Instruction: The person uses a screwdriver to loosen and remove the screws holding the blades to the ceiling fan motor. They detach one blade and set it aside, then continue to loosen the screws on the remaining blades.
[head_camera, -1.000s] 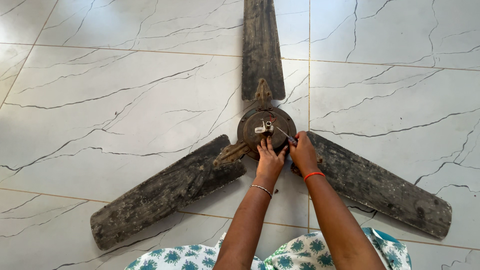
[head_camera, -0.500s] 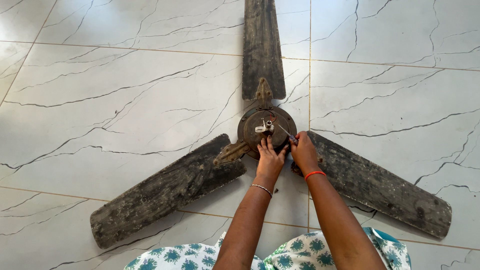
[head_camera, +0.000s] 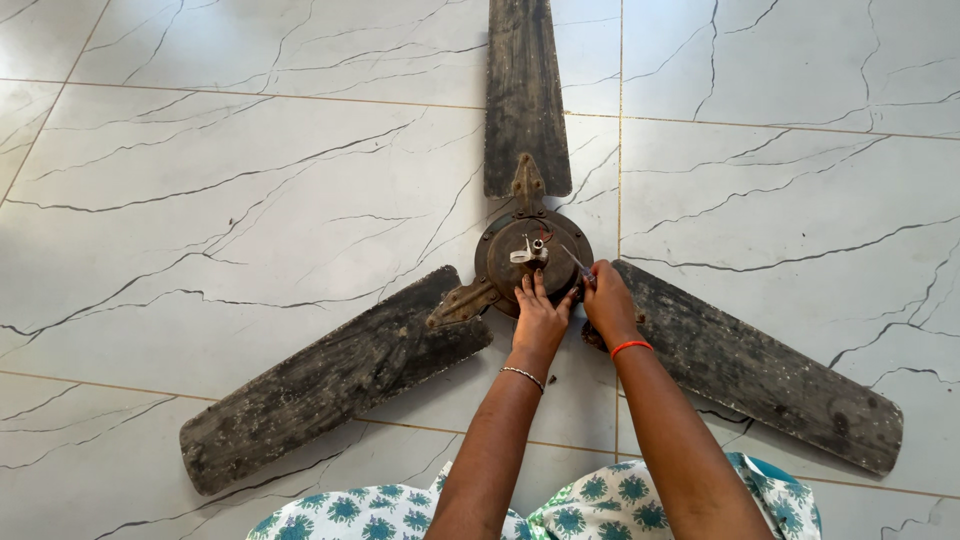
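Note:
A dirty, dark ceiling fan lies flat on the white marble floor, its round rusty motor hub (head_camera: 520, 260) in the middle and three worn blades spreading out. My left hand (head_camera: 540, 318) rests flat on the near edge of the hub, fingers spread. My right hand (head_camera: 606, 300) grips a thin screwdriver (head_camera: 577, 262) whose tip points into the hub's right side, beside the bracket of the right blade (head_camera: 770, 375). A small white part with wires (head_camera: 530, 252) sticks up at the hub's centre.
One blade (head_camera: 527, 95) points away from me, another (head_camera: 330, 380) runs to the lower left. White veined floor tiles (head_camera: 230, 200) surround the fan. My patterned green-and-white clothing (head_camera: 590, 510) fills the bottom edge.
Both hands stay at the hub's near edge. Only slight shifts of the fingers and screwdriver show.

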